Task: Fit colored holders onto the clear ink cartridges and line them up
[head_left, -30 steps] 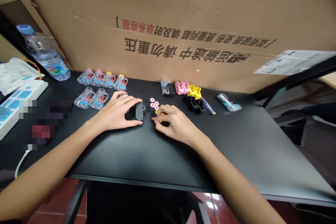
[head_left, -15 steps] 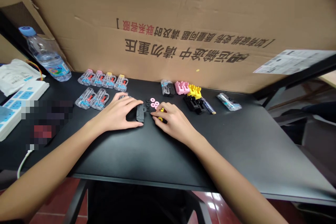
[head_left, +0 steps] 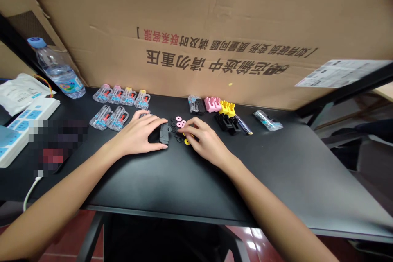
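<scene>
Taking the dark grey block point(head_left: 164, 134) as the centre of the clock, with twelve at the cardboard panel point(head_left: 190, 8), I see the left hand point(head_left: 139, 134) at nine. Its thumb and a fingertip close on the block's two opposite ends, a fairly wide grip that holds it on the black table point(head_left: 159, 184).

The right hand point(head_left: 205, 137) is at three, thumb and fingers drawn narrowly together over a cluster of small rings; I can't tell from here whether one is pinched between them. Black rings point(head_left: 173, 124) lie just beside the block at two, pink rings point(head_left: 179, 124) next to them, and yellow rings point(head_left: 187, 141) peek out under the right hand.

Farther off at two sits a pink clip piece point(head_left: 213, 104), with a yellow one point(head_left: 227, 109) touching it or nearly so. Black clip pieces point(head_left: 227, 123) are near three, and a clear packet point(head_left: 267, 120) lies beyond them.

Toward ten, clear plastic assemblies point(head_left: 116, 118) with red and blue parts stand in two rows. A water bottle point(head_left: 63, 74) leans farther out at ten, and a white power strip point(head_left: 37, 118) lies at nine.
</scene>
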### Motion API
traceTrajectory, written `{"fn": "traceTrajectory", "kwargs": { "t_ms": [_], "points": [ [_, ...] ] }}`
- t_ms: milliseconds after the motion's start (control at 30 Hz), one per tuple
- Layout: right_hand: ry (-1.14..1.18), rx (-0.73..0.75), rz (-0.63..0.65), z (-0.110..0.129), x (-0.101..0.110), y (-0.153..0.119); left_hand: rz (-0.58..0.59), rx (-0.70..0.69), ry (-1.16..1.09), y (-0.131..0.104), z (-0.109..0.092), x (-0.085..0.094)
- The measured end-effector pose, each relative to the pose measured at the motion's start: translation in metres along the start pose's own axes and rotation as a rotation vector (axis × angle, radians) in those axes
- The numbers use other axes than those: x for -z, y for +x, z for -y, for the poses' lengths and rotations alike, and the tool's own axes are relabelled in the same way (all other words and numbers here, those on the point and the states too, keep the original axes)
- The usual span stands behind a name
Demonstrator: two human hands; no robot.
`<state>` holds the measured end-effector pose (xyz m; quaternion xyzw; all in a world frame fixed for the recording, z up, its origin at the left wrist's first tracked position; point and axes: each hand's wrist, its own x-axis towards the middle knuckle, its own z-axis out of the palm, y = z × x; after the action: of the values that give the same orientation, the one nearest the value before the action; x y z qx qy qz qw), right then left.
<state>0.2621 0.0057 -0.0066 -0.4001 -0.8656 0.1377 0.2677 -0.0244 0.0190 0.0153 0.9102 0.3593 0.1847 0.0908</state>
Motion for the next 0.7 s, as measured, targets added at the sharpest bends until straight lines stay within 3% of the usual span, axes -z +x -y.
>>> {"fn": "traceTrajectory", "kwargs": {
  "t_ms": [700],
  "points": [
    [-0.055,0.000,-0.023,0.0076,-0.0076,0.0016,-0.006,-0.004,0.007,-0.0005,0.0005,-0.0014]
  ]
}}
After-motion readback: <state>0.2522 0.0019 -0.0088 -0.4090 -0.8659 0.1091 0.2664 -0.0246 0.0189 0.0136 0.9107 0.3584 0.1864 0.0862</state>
